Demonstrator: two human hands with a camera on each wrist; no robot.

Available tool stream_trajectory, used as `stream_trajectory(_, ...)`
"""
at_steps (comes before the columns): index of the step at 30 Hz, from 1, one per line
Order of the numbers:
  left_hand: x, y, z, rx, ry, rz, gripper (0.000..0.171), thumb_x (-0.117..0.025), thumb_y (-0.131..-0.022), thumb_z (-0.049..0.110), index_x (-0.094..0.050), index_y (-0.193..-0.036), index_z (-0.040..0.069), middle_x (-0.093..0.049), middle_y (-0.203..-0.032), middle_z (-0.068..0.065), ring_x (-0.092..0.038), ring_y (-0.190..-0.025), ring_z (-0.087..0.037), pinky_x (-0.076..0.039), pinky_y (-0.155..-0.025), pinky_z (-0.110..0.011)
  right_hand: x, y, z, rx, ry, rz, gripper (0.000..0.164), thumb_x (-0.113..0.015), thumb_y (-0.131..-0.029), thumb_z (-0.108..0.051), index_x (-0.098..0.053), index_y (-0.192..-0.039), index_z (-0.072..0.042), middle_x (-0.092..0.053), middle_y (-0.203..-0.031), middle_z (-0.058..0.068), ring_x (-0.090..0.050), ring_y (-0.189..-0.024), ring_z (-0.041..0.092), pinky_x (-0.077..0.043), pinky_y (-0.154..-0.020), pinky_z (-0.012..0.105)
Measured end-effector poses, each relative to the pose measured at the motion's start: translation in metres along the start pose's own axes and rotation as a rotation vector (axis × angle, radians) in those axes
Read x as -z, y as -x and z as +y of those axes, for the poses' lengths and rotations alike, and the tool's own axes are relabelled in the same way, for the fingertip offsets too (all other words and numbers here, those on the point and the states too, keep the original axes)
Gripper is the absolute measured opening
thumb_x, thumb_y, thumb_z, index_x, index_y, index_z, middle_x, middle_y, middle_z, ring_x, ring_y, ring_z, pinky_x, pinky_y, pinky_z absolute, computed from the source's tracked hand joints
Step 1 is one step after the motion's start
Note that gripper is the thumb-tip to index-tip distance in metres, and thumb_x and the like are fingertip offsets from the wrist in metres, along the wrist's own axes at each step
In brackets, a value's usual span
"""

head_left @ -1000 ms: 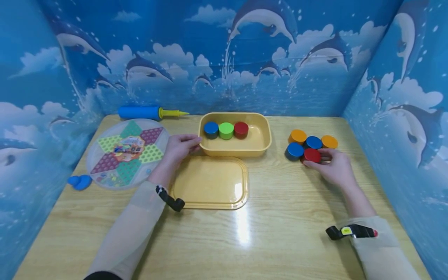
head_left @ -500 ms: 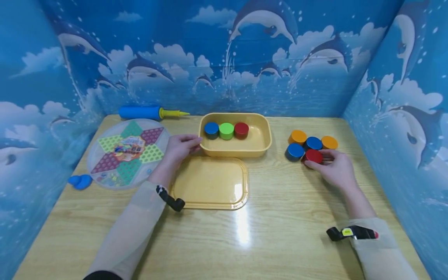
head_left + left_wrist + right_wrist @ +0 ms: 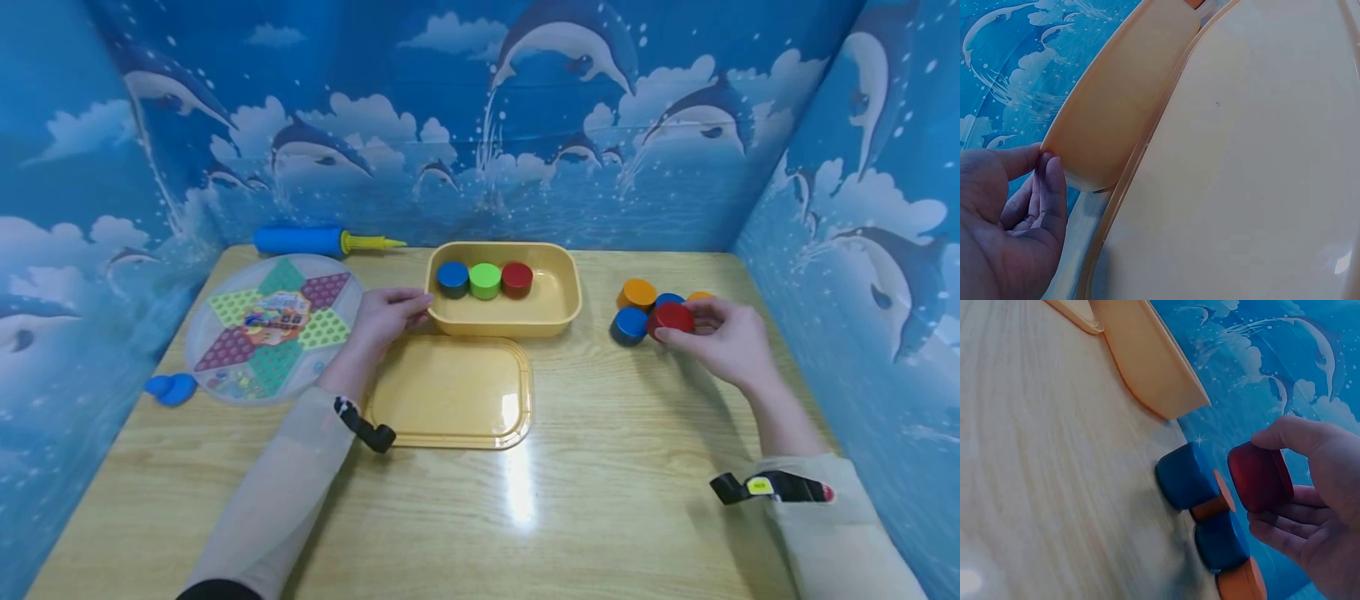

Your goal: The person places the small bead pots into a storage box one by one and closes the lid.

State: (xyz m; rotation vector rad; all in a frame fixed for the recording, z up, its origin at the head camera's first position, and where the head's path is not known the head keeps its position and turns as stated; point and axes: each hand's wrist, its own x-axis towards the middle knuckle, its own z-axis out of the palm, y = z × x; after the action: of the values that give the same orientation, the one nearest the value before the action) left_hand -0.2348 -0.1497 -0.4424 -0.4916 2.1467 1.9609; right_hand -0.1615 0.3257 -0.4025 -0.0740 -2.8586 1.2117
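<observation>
My right hand (image 3: 729, 342) holds a red round block (image 3: 671, 322) between thumb and fingers, raised off the table. In the right wrist view that red block (image 3: 1260, 477) is apart from two blue blocks (image 3: 1186, 476) and two orange blocks (image 3: 1242, 582) standing on the table. My left hand (image 3: 386, 318) pinches the left rim of a yellow plastic box (image 3: 504, 328); the left wrist view shows thumb and fingertip on the box's edge (image 3: 1107, 106). Inside the box stand a blue block (image 3: 453, 279), a green block (image 3: 485, 281) and a red block (image 3: 517, 279) in a row.
A yellow lid (image 3: 450, 392) lies in front of the box. To the left is a round game board (image 3: 273, 329) with coloured star points. A blue pump (image 3: 300, 241) with a yellow nozzle lies behind it, and a small blue object (image 3: 172, 389) sits at the left edge.
My right hand has lifted the red block from the table, up above the group of blocks. The left hand has stayed on the box rim.
</observation>
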Motion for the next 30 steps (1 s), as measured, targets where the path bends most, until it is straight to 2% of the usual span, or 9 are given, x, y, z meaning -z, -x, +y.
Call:
stream_trajectory(5, 0.000, 0.001, 0.001, -0.001, -0.007, 0.001, 0.034, -0.077, -0.100, 0.020, -0.072, -0.129, 0.002, -0.068, -0.124, -0.014, -0.073, -0.100, -0.021, -0.063, -0.087, -0.029, 0.000, -0.011, -0.010, 0.028, -0.043, -0.026, 0.064, -0.086, -0.091, -0.039, -0.063, -0.131, 0.005, -0.069, -0.123, 0.026, -0.068, -0.097, 0.019, -0.055, -0.074, 0.010)
stream_trajectory(8, 0.000, 0.001, 0.001, 0.000, -0.004, -0.002, 0.034, -0.077, -0.100, 0.020, -0.072, -0.129, 0.002, -0.068, -0.124, -0.014, -0.073, -0.101, -0.021, -0.063, -0.087, -0.029, 0.000, -0.019, -0.017, 0.038, -0.072, -0.054, 0.065, -0.086, -0.092, -0.038, -0.062, -0.135, 0.004, -0.068, -0.126, 0.025, -0.067, -0.097, 0.013, -0.056, -0.075, 0.012)
stream_trajectory(10, 0.000, 0.001, 0.001, 0.001, -0.005, -0.005, 0.035, -0.077, -0.100, 0.020, -0.072, -0.129, 0.002, -0.069, -0.124, -0.014, -0.073, -0.101, -0.020, -0.063, -0.087, -0.029, 0.000, -0.025, -0.021, 0.043, -0.081, -0.072, 0.068, -0.086, -0.092, -0.038, -0.060, -0.141, 0.002, -0.067, -0.130, 0.023, -0.067, -0.103, 0.017, -0.055, -0.075, 0.012)
stream_trajectory(14, 0.001, 0.001, 0.002, 0.002, -0.004, -0.006, 0.034, -0.077, -0.100, 0.020, -0.072, -0.129, 0.002, -0.069, -0.124, -0.014, -0.073, -0.100, -0.020, -0.063, -0.087, -0.029, -0.001, -0.037, -0.031, 0.074, -0.115, -0.127, 0.072, -0.085, -0.094, -0.033, -0.054, -0.150, 0.001, -0.062, -0.140, 0.022, -0.066, -0.118, 0.032, -0.056, -0.078, 0.012)
stream_trajectory(17, 0.001, 0.001, 0.002, 0.008, -0.003, -0.005, 0.034, -0.077, -0.100, 0.020, -0.072, -0.129, 0.002, -0.069, -0.123, -0.014, -0.073, -0.101, -0.020, -0.063, -0.086, -0.029, -0.004, -0.045, -0.039, 0.095, -0.137, -0.181, 0.072, -0.084, -0.094, -0.031, -0.053, -0.152, 0.000, -0.060, -0.143, 0.022, -0.066, -0.121, 0.039, -0.058, -0.079, 0.015)
stream_trajectory(25, 0.001, -0.003, -0.001, 0.012, 0.003, -0.002, 0.036, -0.078, -0.099, 0.022, -0.072, -0.129, 0.003, -0.069, -0.124, -0.013, -0.073, -0.103, -0.020, -0.063, -0.086, -0.027, -0.017, -0.068, -0.060, 0.144, -0.097, -0.280, 0.073, -0.086, -0.093, -0.030, -0.053, -0.152, -0.001, -0.061, -0.142, 0.020, -0.068, -0.119, 0.039, -0.062, -0.079, 0.022)
stream_trajectory(30, 0.002, -0.003, -0.001, 0.004, 0.002, -0.007, 0.036, -0.079, -0.099, 0.022, -0.073, -0.129, 0.003, -0.069, -0.123, -0.014, -0.073, -0.103, -0.021, -0.063, -0.087, -0.028, -0.026, -0.083, -0.073, 0.174, -0.067, -0.326, 0.068, -0.085, -0.094, -0.024, -0.055, -0.149, 0.002, -0.062, -0.141, 0.021, -0.066, -0.121, 0.038, -0.063, -0.088, 0.031)
